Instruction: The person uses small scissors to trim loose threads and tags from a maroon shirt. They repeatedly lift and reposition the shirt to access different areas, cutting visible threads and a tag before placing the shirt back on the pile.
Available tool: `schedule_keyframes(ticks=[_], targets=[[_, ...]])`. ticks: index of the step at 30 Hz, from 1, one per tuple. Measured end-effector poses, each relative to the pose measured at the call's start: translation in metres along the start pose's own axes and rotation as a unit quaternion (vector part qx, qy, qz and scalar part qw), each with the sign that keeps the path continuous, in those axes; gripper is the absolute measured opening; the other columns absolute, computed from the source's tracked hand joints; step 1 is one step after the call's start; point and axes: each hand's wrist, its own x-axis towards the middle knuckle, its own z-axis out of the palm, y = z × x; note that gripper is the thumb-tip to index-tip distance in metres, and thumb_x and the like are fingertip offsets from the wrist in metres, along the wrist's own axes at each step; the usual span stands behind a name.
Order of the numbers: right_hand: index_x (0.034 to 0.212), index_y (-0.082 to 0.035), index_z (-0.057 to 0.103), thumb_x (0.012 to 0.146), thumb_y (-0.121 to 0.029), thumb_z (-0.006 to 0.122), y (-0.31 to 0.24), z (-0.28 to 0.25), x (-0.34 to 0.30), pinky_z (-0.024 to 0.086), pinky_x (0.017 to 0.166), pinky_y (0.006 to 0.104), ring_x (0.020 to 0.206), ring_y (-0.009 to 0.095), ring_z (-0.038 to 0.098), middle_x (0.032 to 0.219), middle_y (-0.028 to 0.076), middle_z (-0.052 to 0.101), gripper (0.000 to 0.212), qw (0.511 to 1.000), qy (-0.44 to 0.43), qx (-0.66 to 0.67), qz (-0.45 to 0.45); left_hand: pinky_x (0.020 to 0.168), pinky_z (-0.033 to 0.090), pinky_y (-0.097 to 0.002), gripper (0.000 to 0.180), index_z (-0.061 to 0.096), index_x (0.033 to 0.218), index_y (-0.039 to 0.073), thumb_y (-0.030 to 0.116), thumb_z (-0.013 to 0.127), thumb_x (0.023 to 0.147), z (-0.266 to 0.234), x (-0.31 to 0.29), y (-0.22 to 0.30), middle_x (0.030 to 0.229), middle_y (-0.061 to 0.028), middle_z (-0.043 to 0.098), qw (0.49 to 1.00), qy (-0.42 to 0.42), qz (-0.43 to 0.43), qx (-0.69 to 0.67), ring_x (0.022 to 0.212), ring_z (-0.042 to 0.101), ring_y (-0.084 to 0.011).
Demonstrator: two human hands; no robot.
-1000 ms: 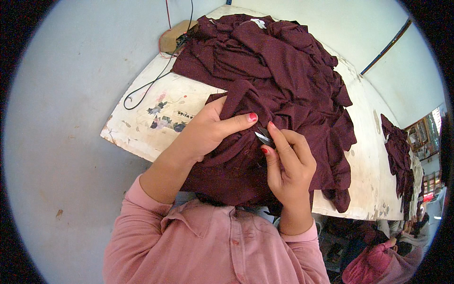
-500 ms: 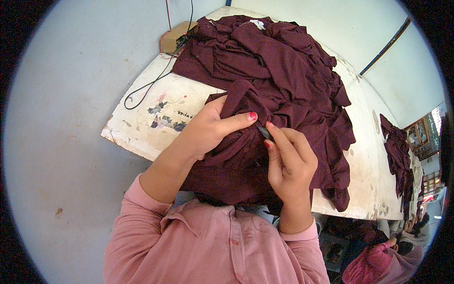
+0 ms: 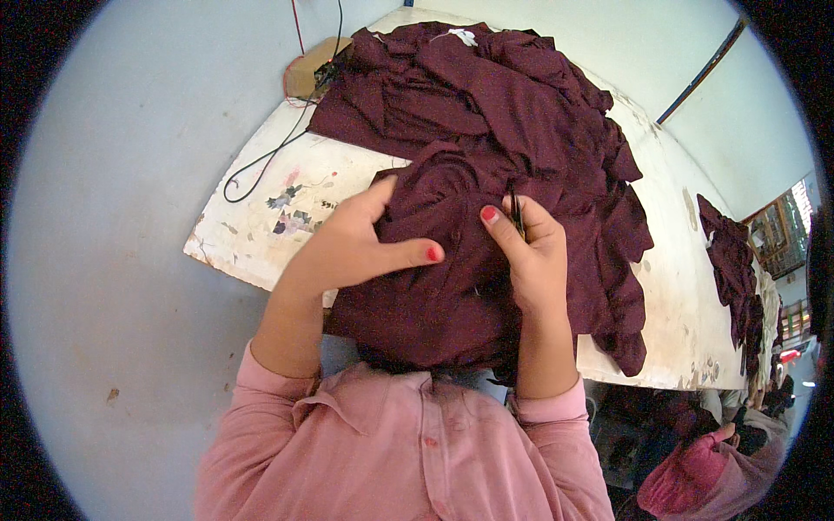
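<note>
A maroon garment lies bunched at the front of the table and hangs over its edge towards me. At its left side is my left hand, thumb stretched across the cloth and fingers spread away from it; the hand is open. My right hand is closed on small dark thread snips, held between thumb and fingers with the pointed tips upward. The snips are above the garment's right part, and I cannot tell whether they touch it.
More maroon cloth is heaped behind, on the worn white table. At the back left, a cardboard box stands near a looped black cable. Further maroon cloth lies at far right, with a person in pink below.
My left hand has let go of the bunched cloth and spread open. The right hand has moved up with the snips, which now point upward, and the cloth between my hands lies flatter.
</note>
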Motion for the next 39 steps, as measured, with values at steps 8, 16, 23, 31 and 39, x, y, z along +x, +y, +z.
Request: schedule_keyframes(ticks=[8,16,23,31,39], targets=[[0.117,-0.002,0.059,0.084,-0.012,0.066,-0.004,-0.009,0.005,0.047,0.067,0.0268,0.074,0.020,0.056,0.090,0.011,0.054,0.035,0.896,0.080,-0.340,-0.276,0.090,0.046,-0.0303,0.044,0.054,0.123,-0.002,0.020,0.066,0.087,0.015,0.002,0.011,0.113,-0.0077,0.063,0.986,0.045,-0.085,-0.134,0.100,0.059,-0.0154],[0.113,-0.007,0.066,0.074,-0.015,0.074,-0.004,-0.016,-0.033,0.047,0.056,0.0294,0.064,0.021,0.058,0.083,0.008,0.061,0.041,0.874,0.025,-0.341,-0.346,0.082,0.051,-0.0342,0.039,0.056,0.120,0.000,0.015,0.064,0.084,0.017,0.005,0.016,0.107,-0.0104,0.065,0.949,0.056,-0.168,-0.261,0.093,0.064,-0.0211],[0.109,-0.008,0.068,0.072,-0.013,0.074,-0.010,-0.012,-0.032,0.047,0.056,0.0297,0.065,0.021,0.059,0.083,0.007,0.062,0.038,0.881,0.006,-0.312,-0.356,0.086,0.050,-0.0318,0.043,0.053,0.124,-0.002,0.015,0.065,0.086,0.020,0.006,0.012,0.112,-0.0109,0.063,0.924,0.023,-0.200,-0.327,0.097,0.063,-0.0189],[0.107,-0.008,0.069,0.072,-0.012,0.074,-0.016,-0.009,-0.031,0.048,0.056,0.0303,0.066,0.021,0.060,0.083,0.006,0.062,0.035,0.864,0.000,-0.348,-0.364,0.087,0.049,-0.0321,0.043,0.053,0.124,-0.002,0.015,0.064,0.086,0.021,0.005,0.011,0.113,-0.0102,0.063,0.927,0.021,-0.191,-0.323,0.099,0.062,-0.0187],[0.093,-0.006,0.068,0.074,-0.012,0.074,-0.007,0.002,-0.011,0.045,0.057,0.0272,0.063,0.015,0.057,0.078,0.003,0.061,0.021,0.934,0.071,-0.204,-0.283,0.087,0.048,-0.0314,0.045,0.052,0.126,-0.002,0.015,0.064,0.086,0.021,0.006,0.007,0.116,-0.0096,0.061,0.929,-0.004,-0.175,-0.324,0.101,0.061,-0.0183]])
